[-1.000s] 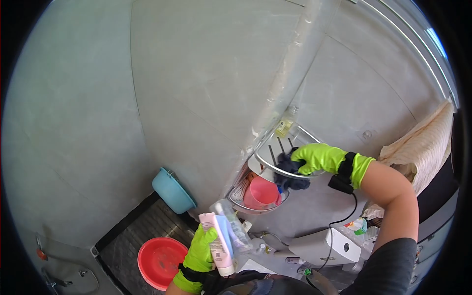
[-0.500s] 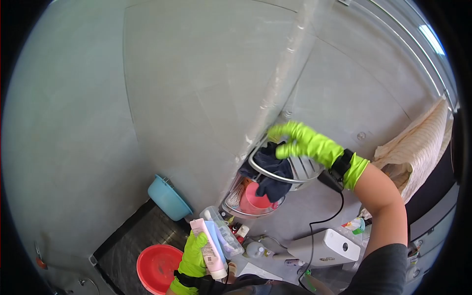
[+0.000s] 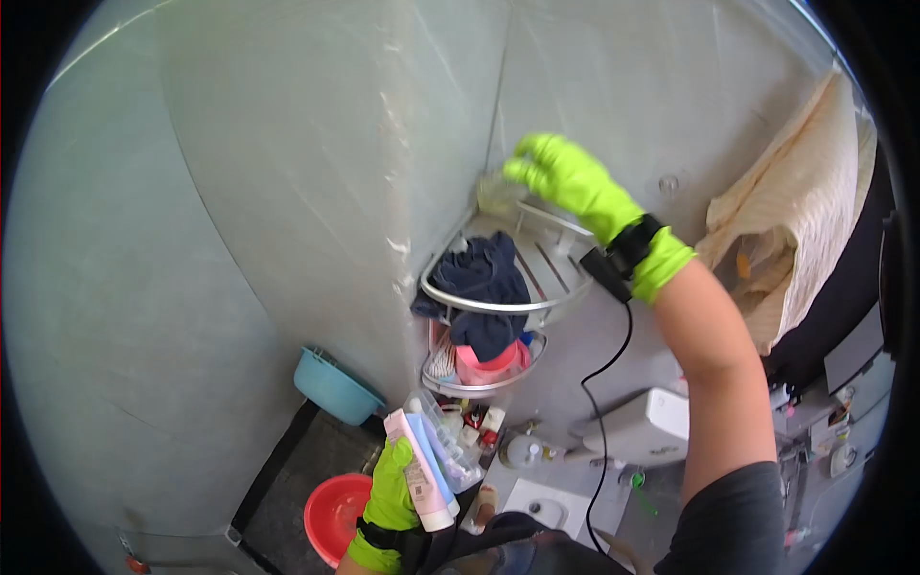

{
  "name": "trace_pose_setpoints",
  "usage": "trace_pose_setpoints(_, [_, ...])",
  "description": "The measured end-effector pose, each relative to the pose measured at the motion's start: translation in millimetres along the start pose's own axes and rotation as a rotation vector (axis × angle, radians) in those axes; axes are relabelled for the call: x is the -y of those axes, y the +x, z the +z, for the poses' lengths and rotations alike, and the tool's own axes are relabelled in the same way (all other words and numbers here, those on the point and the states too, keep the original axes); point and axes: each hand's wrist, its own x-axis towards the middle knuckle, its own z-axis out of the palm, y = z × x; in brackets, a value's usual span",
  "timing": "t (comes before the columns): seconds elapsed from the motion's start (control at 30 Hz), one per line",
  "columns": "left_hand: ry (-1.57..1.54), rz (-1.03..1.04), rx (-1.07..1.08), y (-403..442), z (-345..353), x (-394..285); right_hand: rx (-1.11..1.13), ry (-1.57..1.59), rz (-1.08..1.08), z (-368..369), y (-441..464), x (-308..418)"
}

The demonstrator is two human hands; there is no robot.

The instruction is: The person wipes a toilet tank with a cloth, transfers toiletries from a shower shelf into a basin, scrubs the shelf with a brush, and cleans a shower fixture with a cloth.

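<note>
Your right hand (image 3: pixel 570 182) is up by the wall corner, above the upper shelf (image 3: pixel 479 308). Gloved fingers curled onto a clear, yellowish bottle (image 3: pixel 496 195) — a closed grip at its top end, though blur softens the contact. You can't tell from this view whether the bottle's base touches the shelf.

Your left hand (image 3: pixel 391 487), gloved too, is low, closed round a pink tube (image 3: pixel 418 479). A blue tube (image 3: pixel 430 458) lies alongside it, and a clear box (image 3: pixel 443 427) with small items inside sits just beyond. How far your fingers reach round those two is hidden.

Dark cloth (image 3: pixel 479 273) bunched on the upper shelf, one part hanging over the front rail toward the lower shelf (image 3: pixel 484 390). That one bears a pink cup (image 3: pixel 491 368), partly behind the cloth.

On your left: blue basin (image 3: pixel 335 388) tilted by the wall, red basin (image 3: pixel 334 517) on the dark floor near your left hand. On your right: pale towel (image 3: pixel 800 206) hanging, with your bare forearm in front of the wall below it. Black strap (image 3: pixel 634 244) round your right wrist — a black cable (image 3: pixel 596 412) trails down from the device there.
</note>
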Motion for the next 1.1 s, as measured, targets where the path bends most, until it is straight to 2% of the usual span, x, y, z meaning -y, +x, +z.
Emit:
trace_pose_setpoints(0.03, [0.004, -0.027, 0.007, 0, -3, 2, -0.176, 0.163, 0.047, -13, -20, 7])
trace_pose_setpoints(0.07, [0.008, -0.051, 0.021, 2, -8, 5, -0.227, 0.529, 0.164, -30, -44, 17])
trace_pose_setpoints(0.1, [0.059, -0.068, 0.004, 5, -18, 10, -0.392, 0.579, 0.202, -28, -65, 9])
trace_pose_setpoints(0.17, [0.065, -0.111, 0.008, 7, -14, 14, -0.367, 0.501, 0.04, -49, -117, 10])
trace_pose_setpoints(0.23, [0.056, -0.128, 0.02, 13, -1, 18, -0.293, 0.582, 0.181, -59, -168, 31])
trace_pose_setpoints(0.27, [0.089, -0.172, 0.035, 20, -11, 25, -0.202, 0.672, 0.342, -63, -193, 35])
trace_pose_setpoints(0.3, [0.132, -0.184, 0.034, 24, -8, 30, -0.195, 0.68, 0.384, -57, -219, 40])
trace_pose_setpoints(0.33, [0.173, -0.199, 0.044, 26, -6, 35, -0.129, 0.473, 0.321, -51, -248, 34])
trace_pose_setpoints(0.37, [0.225, -0.269, 0.117, 31, -17, 41, -0.06, 0.672, 0.65, -42, -284, 36])
trace_pose_setpoints(0.4, [0.144, -0.349, 0.135, 36, -30, 50, -0.234, 0.69, 0.688, -23, -324, 42])
trace_pose_setpoints(0.43, [0.152, -0.375, 0.116, 39, -27, 57, -0.178, 0.737, 0.832, -20, -357, 43])
trace_pose_setpoints(0.47, [0.156, -0.384, 0.091, 40, -26, 63, -0.177, 0.71, 0.787, -19, -383, 41])
trace_pose_setpoints(0.5, [0.182, -0.409, 0.091, 44, -32, 73, -0.294, 0.767, 0.876, -6, -421, 38])
trace_pose_setpoints(0.6, [0.237, -0.447, 0.082, 45, -17, 89, -0.333, 0.714, 0.963, -14, -472, 45])
trace_pose_setpoints(0.67, [0.284, -0.483, 0.139, 49, -10, 97, -0.507, 0.886, 1.143, -14, -487, 59])
trace_pose_setpoints(0.73, [0.34, -0.548, 0.189, 60, -5, 136, -0.561, 0.859, 1.183, -19, -520, 49])
trace_pose_setpoints(0.77, [0.357, -0.514, 0.116, 61, 1, 154, -0.578, 0.832, 1.2, -24, -524, 50])
trace_pose_setpoints(0.8, [0.282, -0.588, 0.165, 62, 6, 175, -0.596, 0.808, 1.211, -28, -533, 48])
trace_pose_setpoints(0.83, [0.211, -0.655, 0.203, 65, 10, 192, -0.768, 0.871, 1.222, -19, -549, 48])
trace_pose_setpoints(0.9, [0.184, -0.722, 0.275, 62, 25, 221, -0.779, 0.641, 1.19, -20, -578, 44])
trace_pose_setpoints(0.93, [0.168, -0.8, 0.213, 66, 24, 239, -0.77, 0.546, 1.161, -24, -592, 40])
trace_pose_setpoints(0.97, [0.216, -0.782, 0.248, 69, 5, 262, -0.682, 0.387, 1.134, -28, -613, 33])
trace_pose_setpoints(1.03, [0.069, -0.819, 0.325, 64, 27, 305, -0.643, 0.392, 1.148, -41, -642, 13])
trace_pose_setpoints(1.07, [0.184, -0.783, 0.258, 50, 49, 321, -0.679, 0.507, 1.211, -48, -652, 5])
trace_pose_setpoints(1.1, [0.233, -0.767, 0.202, 46, 40, 349, -0.722, 0.62, 1.274, -54, -663, -4])
